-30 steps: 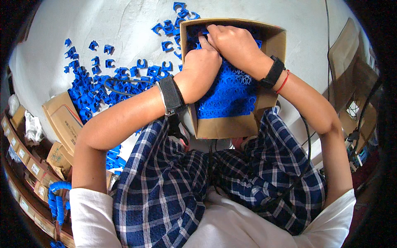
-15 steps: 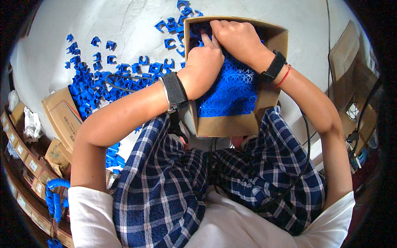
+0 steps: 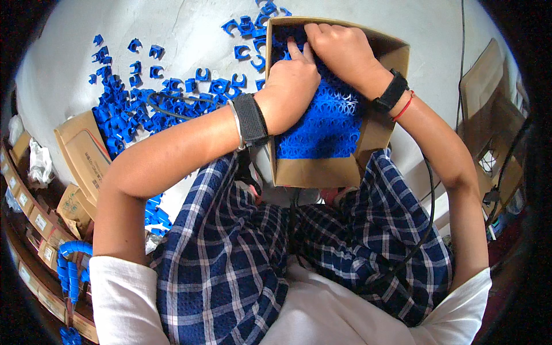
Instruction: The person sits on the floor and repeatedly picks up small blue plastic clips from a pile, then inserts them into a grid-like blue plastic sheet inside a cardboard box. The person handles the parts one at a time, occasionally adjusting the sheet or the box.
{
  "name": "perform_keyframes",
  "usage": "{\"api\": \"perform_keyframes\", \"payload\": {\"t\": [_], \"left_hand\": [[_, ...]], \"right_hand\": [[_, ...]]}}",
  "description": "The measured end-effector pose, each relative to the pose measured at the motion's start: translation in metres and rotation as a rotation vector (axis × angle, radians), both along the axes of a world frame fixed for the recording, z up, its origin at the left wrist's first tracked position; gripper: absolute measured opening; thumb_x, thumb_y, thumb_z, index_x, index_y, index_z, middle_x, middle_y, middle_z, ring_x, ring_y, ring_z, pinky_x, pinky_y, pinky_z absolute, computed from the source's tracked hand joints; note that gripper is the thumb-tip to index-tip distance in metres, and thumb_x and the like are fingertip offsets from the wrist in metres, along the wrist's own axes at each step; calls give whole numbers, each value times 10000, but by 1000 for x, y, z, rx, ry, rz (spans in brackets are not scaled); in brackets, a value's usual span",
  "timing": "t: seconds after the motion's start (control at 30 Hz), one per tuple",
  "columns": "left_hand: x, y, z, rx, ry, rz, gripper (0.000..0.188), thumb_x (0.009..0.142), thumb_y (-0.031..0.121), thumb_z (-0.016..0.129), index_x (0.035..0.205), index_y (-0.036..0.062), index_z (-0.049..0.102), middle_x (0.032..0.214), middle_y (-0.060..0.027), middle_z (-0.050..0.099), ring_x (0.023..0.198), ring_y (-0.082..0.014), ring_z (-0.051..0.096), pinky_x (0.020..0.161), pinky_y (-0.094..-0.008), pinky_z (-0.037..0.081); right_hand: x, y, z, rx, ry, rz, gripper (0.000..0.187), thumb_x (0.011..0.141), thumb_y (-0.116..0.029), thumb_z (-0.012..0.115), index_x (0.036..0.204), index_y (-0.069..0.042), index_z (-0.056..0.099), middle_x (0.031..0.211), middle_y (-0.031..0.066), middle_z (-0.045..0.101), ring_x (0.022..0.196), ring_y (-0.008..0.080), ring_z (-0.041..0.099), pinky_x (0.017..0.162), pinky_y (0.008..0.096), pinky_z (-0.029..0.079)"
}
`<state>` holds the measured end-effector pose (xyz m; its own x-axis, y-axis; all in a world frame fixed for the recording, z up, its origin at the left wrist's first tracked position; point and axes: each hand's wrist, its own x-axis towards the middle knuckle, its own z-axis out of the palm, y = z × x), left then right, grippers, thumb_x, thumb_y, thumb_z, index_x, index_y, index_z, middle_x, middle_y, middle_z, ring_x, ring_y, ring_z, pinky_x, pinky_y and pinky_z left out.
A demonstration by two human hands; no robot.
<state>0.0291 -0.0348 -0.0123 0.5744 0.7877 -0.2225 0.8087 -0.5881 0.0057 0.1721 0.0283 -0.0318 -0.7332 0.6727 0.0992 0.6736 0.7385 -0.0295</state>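
Observation:
An uncovered cardboard box stands between my knees, packed with rows of blue pipe clips. My left hand reaches over its left wall, two fingers stretched out on the clips near the far left corner; the thumb and other fingers are hidden. Beside it, my right hand is at the far end inside the box, fingers bent and closed, fingertips out of sight. What the right fingers hold, if anything, cannot be made out.
Loose blue pipe clips lie heaped on the pale floor to the left, with more beyond the box. A folded cardboard carton and a shelf of small boxes are at far left. Cardboard leans at right, near a black cable.
The whole view has shifted slightly, so the box and hands appear a little farther right. Both hands stay at the box's far end, with the left fingers still stretched out.

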Motion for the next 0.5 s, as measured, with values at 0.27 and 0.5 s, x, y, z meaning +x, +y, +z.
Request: {"api": "perform_keyframes", "payload": {"t": [0.27, 0.5], "left_hand": [[1, -2, 0, -15, 32, -12, 476, 775, 87, 581, 1186, -153, 580, 1241, -382, 534, 1053, -362, 655, 612, -282, 579], [-1, 0, -4, 90, 72, -61, 482, 804, 85, 555, 1228, -143, 541, 1171, -351, 588, 721, -235, 667, 489, -261, 530]], "right_hand": [[2, 1, -1, -7, -1, 15, 124, 790, -145, 637, 890, -97, 582, 722, 46, 659, 685, 195, 689, 540, 299, 539], [1, -1, -1, -13, -26, -11, 120, 805, -178, 647, 877, -109, 581, 718, 50, 658, 673, 197, 688, 530, 301, 537]]}}
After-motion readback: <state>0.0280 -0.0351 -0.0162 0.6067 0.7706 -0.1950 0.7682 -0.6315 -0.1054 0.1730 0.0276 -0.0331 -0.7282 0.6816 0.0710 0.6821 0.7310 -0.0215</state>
